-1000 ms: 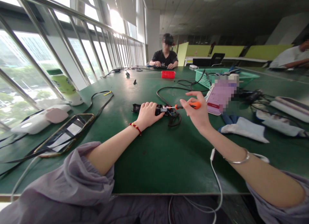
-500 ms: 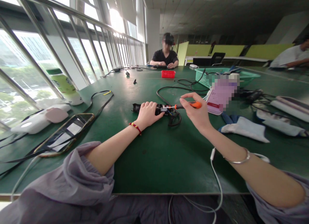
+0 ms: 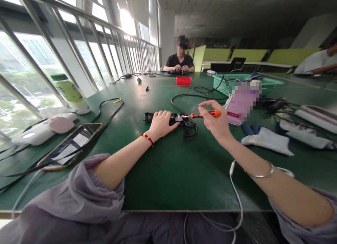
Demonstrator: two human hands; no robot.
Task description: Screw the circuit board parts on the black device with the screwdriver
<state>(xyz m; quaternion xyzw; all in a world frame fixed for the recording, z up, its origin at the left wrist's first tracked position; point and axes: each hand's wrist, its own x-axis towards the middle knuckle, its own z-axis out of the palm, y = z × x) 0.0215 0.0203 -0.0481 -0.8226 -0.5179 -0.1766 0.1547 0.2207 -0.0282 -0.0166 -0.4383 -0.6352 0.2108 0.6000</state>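
My left hand point(image 3: 161, 124) is wrapped over a long black device point(image 3: 149, 117) with a cord, pressing it against the green table. Its right part lies open, showing wires and a small pale piece point(image 3: 179, 119) beside my thumb. My right hand point(image 3: 216, 123) holds a screwdriver point(image 3: 206, 114) by its orange and black handle, between thumb and fingers. The screwdriver lies nearly level, its thin shaft pointing left. Its tip is at the opened part of the device; whether it sits in a screw is too small to tell.
A pink-screened phone point(image 3: 240, 105) leans near a green basket point(image 3: 271, 83). Beyond stands a red tray point(image 3: 183, 81), with a co-worker point(image 3: 180, 58) at the far end. At left are a phone point(image 3: 71, 145), a bottle point(image 3: 70, 94) and black straps. White-blue gloves point(image 3: 268, 140) lie at right.
The screwdriver's handle looks turned, with more black showing on it. My right hand has shifted slightly, its fingers a little differently placed. My left hand and the device have stayed put.
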